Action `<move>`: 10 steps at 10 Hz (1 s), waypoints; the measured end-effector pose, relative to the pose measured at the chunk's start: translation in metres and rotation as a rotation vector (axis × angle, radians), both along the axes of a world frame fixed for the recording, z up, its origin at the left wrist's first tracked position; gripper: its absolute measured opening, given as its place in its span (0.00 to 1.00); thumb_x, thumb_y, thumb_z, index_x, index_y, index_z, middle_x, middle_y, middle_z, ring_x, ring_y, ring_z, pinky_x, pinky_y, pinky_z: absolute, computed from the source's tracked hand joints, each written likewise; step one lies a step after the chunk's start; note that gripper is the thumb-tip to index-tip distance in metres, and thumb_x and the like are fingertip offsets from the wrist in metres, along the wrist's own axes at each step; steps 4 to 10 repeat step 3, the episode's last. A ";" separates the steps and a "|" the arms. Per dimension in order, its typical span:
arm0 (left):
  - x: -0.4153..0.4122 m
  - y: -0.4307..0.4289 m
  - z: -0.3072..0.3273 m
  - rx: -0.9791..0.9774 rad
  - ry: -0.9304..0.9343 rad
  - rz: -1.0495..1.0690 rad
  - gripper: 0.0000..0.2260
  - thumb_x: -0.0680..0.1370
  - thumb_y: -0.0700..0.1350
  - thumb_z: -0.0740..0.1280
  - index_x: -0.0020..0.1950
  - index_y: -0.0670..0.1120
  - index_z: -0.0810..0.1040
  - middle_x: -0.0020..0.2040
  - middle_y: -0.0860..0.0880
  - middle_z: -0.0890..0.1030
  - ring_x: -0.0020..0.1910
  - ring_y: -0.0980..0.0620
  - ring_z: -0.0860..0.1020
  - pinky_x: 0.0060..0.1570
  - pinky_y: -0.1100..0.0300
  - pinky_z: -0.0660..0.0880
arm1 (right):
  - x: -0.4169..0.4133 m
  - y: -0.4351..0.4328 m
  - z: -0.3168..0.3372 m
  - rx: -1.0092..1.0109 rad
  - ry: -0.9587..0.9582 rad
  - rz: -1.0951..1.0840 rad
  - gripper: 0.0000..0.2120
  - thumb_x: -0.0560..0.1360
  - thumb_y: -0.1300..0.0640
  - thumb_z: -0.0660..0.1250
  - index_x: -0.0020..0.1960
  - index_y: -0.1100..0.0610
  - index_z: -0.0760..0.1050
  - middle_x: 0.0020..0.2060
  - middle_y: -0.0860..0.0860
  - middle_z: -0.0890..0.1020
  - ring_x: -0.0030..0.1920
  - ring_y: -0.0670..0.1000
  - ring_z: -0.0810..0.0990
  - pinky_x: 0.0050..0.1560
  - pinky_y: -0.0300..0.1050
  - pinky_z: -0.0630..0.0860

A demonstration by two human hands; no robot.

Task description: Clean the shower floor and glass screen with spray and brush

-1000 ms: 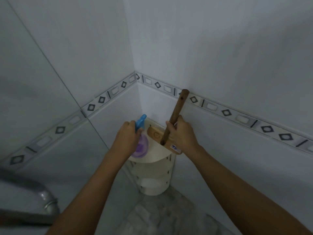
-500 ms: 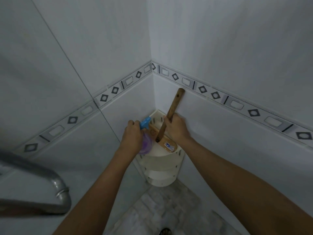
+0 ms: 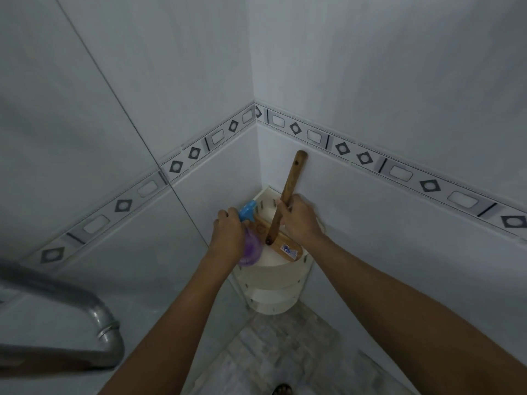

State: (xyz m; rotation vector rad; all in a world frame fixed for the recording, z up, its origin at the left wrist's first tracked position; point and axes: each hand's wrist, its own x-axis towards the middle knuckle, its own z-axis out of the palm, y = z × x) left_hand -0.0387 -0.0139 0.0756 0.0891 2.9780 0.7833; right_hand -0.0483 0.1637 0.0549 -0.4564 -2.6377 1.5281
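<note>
Head view: left hand [image 3: 228, 238] curls round a translucent purple spray bottle with blue trigger head [image 3: 252, 250]. Right hand [image 3: 299, 220] grips a long wooden-handled scrubbing brush [image 3: 289, 186], its block resting on the top tier of a white plastic corner shelf [image 3: 271, 273]. Neither tool is on a surface to be cleaned. Grey mottled shower floor [image 3: 285, 352] shows no foam; glass screen out of view. Judgement: cleaning either not begun or finished; cannot tell which.

Left hand [image 3: 228, 236] grips spray bottle [image 3: 252, 251]; right hand [image 3: 300, 221] grips brush [image 3: 292, 178] (arms outstretched).

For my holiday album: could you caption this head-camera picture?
At the white corner shelf, left hand grips the purple spray bottle, right hand grips the wooden brush.
</note>
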 end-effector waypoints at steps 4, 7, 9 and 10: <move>0.006 0.011 0.014 -0.152 0.231 -0.060 0.21 0.83 0.51 0.62 0.72 0.41 0.68 0.65 0.40 0.72 0.64 0.40 0.70 0.58 0.42 0.71 | 0.017 0.015 0.004 -0.014 0.012 0.011 0.17 0.82 0.43 0.61 0.61 0.56 0.74 0.48 0.52 0.83 0.49 0.53 0.82 0.51 0.48 0.79; 0.006 0.011 0.014 -0.152 0.231 -0.060 0.21 0.83 0.51 0.62 0.72 0.41 0.68 0.65 0.40 0.72 0.64 0.40 0.70 0.58 0.42 0.71 | 0.017 0.015 0.004 -0.014 0.012 0.011 0.17 0.82 0.43 0.61 0.61 0.56 0.74 0.48 0.52 0.83 0.49 0.53 0.82 0.51 0.48 0.79; 0.006 0.011 0.014 -0.152 0.231 -0.060 0.21 0.83 0.51 0.62 0.72 0.41 0.68 0.65 0.40 0.72 0.64 0.40 0.70 0.58 0.42 0.71 | 0.017 0.015 0.004 -0.014 0.012 0.011 0.17 0.82 0.43 0.61 0.61 0.56 0.74 0.48 0.52 0.83 0.49 0.53 0.82 0.51 0.48 0.79; 0.006 0.011 0.014 -0.152 0.231 -0.060 0.21 0.83 0.51 0.62 0.72 0.41 0.68 0.65 0.40 0.72 0.64 0.40 0.70 0.58 0.42 0.71 | 0.017 0.015 0.004 -0.014 0.012 0.011 0.17 0.82 0.43 0.61 0.61 0.56 0.74 0.48 0.52 0.83 0.49 0.53 0.82 0.51 0.48 0.79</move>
